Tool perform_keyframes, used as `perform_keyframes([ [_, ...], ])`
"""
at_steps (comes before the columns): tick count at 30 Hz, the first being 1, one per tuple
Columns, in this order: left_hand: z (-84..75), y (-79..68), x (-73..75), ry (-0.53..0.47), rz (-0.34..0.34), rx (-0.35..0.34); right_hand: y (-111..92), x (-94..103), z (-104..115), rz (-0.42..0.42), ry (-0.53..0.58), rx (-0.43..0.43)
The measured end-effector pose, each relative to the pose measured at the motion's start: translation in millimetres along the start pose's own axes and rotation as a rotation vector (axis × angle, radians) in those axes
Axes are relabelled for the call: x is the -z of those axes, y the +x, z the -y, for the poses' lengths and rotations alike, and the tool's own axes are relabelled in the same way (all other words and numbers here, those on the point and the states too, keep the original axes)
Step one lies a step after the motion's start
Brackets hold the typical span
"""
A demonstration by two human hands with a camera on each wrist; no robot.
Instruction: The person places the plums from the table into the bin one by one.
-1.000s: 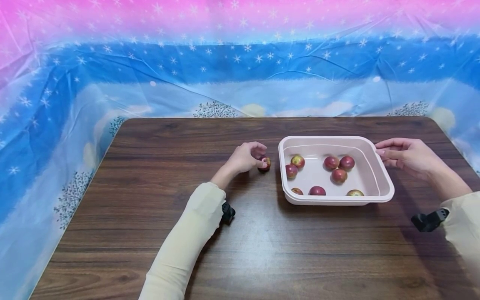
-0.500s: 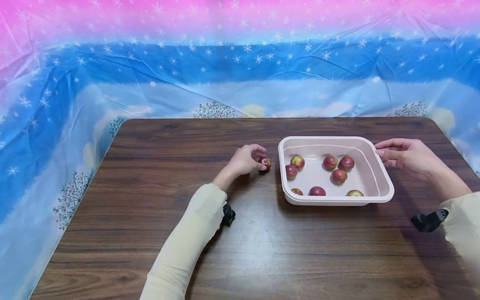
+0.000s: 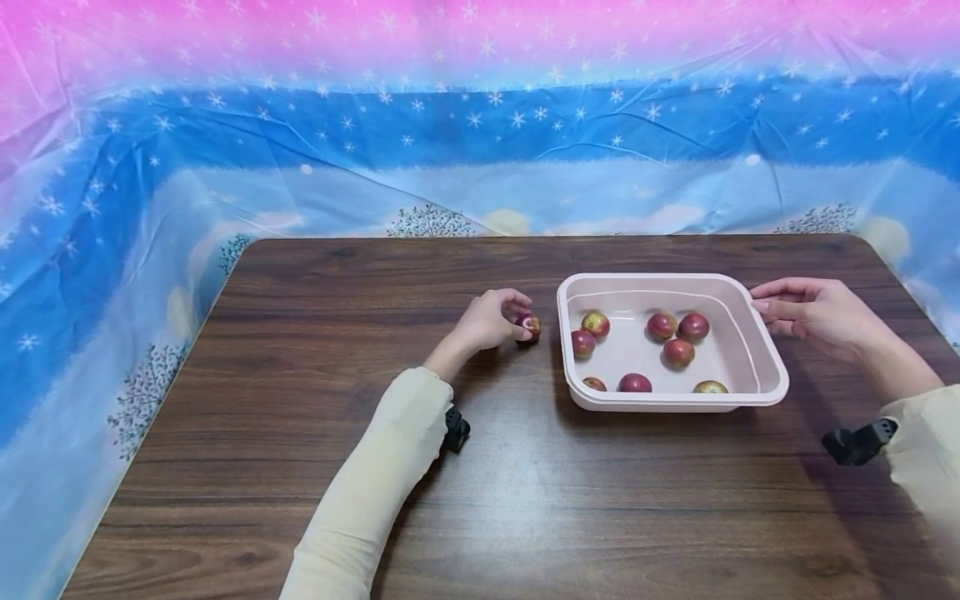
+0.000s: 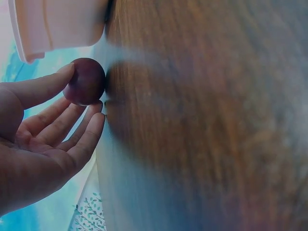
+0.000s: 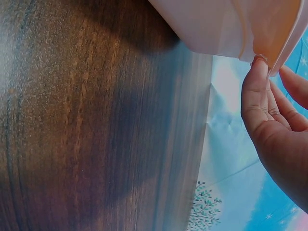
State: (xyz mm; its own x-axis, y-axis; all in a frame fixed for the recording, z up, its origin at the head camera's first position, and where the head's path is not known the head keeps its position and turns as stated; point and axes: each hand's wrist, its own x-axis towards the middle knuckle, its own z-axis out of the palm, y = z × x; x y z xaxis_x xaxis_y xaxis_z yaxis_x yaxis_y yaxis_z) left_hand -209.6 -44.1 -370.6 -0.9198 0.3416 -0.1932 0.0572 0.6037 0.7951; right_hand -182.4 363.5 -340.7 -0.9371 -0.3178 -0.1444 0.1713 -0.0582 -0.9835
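Note:
My left hand is on the table just left of the tub, thumb and fingertips around a small round red plum. In the left wrist view, the thumb presses one side of the plum while the fingers curve along the other; it sits against the tabletop. A pale pink plastic tub stands to the right, with several red and yellowish plums spread over its floor, some partly hidden by the front wall. At the tub's right end my right hand pinches the rim; the right wrist view shows fingertips under it.
The dark wood-grain table extends to both sides and in front of the tub. Behind it hangs a pink and blue snowflake cloth. Black wrist cameras are strapped over cream sleeves.
The plum at my left hand has turned slightly, and that hand has shifted a little toward me. Right hand and tub have stayed in place.

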Motion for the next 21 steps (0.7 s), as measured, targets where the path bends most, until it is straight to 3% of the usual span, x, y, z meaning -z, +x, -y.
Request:
perform_keyframes([
  [11,-0.8,-1.5,4.4,0.005,-0.009,-0.011,0,0.5,0,-0.004,-0.030,0.003],
  [21,-9.3,-6.4,17.2,-0.055,-0.040,-0.030,0,1.1,-1,0.002,-0.022,0.007],
])
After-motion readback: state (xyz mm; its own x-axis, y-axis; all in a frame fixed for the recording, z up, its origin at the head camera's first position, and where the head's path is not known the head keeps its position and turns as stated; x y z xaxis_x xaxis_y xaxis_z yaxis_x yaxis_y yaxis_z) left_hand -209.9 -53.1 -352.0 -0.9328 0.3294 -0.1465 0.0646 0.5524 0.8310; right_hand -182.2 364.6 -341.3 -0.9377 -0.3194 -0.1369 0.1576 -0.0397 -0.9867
